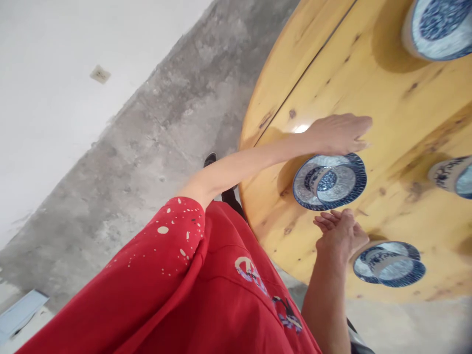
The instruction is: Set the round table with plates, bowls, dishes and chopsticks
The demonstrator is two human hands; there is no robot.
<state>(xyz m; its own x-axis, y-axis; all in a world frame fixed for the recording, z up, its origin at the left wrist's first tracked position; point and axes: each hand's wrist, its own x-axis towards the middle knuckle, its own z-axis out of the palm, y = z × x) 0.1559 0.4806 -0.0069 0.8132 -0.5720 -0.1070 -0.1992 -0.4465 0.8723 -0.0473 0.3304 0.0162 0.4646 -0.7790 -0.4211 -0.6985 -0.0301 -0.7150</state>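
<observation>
A small blue-and-white bowl (pixel 326 181) stands upright on a patterned plate (pixel 356 174) near the edge of a wooden table. My left hand (pixel 341 133) is over the far side of this plate, its fingers loosely bent and the thumb apart, with nothing seen between them. On the near side, my right hand (pixel 341 232) is beside the plate's rim, fingers partly stretched and holding nothing. Whether either hand touches the rim is not clear. Just past my right wrist sits a second plate (pixel 418 275) with a similar bowl (pixel 394 268) on it.
The round wooden table (pixel 398 128) has a dark seam across one side. A large blue-and-white bowl (pixel 442 29) stands at the top right, and a patterned cup (pixel 444 175) is at the right edge. Grey concrete floor (pixel 177 118) and a white wall (pixel 73 113) lie beyond.
</observation>
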